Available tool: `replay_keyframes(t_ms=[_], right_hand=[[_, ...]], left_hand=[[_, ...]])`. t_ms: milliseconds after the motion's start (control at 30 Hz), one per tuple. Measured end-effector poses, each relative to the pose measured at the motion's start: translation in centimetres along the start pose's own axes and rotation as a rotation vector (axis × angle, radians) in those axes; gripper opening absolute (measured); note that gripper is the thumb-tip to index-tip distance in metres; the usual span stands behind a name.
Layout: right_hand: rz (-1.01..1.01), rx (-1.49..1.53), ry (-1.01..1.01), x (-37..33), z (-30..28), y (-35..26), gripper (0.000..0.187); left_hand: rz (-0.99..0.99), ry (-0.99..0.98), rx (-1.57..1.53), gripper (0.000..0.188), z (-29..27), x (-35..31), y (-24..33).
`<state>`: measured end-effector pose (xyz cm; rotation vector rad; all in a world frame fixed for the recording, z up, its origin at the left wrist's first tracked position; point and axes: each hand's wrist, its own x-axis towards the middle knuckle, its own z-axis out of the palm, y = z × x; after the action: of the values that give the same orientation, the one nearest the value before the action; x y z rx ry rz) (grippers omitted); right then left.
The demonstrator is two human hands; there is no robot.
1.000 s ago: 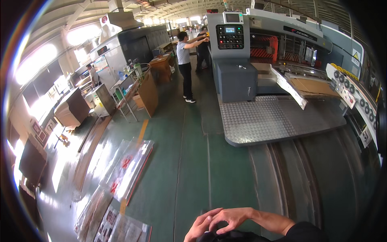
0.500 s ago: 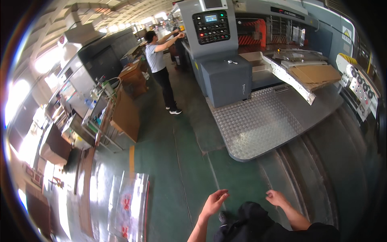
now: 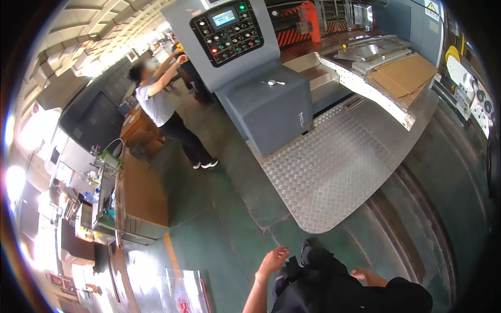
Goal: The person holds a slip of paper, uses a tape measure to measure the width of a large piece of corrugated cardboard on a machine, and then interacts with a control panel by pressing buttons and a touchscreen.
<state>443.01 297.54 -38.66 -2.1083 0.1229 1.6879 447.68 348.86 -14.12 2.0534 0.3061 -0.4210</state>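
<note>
A green floor [image 3: 201, 245] runs through a bright hall beneath a pale beamed ceiling [image 3: 112, 28]. On the right, the patterned metal platform [image 3: 334, 169] lies along the front of a grey machine [image 3: 185, 28], its rounded front corner just ahead of the person's foot [image 3: 305, 244]. At the platform's back left edge stands a grey box [image 3: 269, 109] with a small silvery object [image 3: 272, 83] on top.

The left hand [image 3: 271, 262] hangs near that front corner, its grip loose, fingers half bent. The right hand [image 3: 367, 275] is partly hidden behind dark clothing [image 3: 334, 287]; its grip cannot be told. The bottom edge cuts off a clear plastic sheet [image 3: 182, 289] on the floor. A co-worker [image 3: 156, 107] reaches toward the machine, mostly covering another person behind.

On the left, a cluttered tabletop [image 3: 104, 208] carries a blue container [image 3: 91, 197] near its left edge; the contents are too small to make out. A brown panel [image 3: 143, 190] stands along the tabletop's right edge.
</note>
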Motion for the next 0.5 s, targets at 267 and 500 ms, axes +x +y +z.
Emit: replay_keyframes(t_ms=[267,500], right_hand=[[-0.695,0.695,0.619,-6.2,-24.3,-30.7,0.028],[-0.285,0.724,1.077,2.7,-14.6,-21.7,0.026]], left_hand=[[0.049,-0.079,0.342,0.044,-11.4,28.4,6.2],[0.344,0.066,0.505,0.057,-19.4,62.5,13.6]])
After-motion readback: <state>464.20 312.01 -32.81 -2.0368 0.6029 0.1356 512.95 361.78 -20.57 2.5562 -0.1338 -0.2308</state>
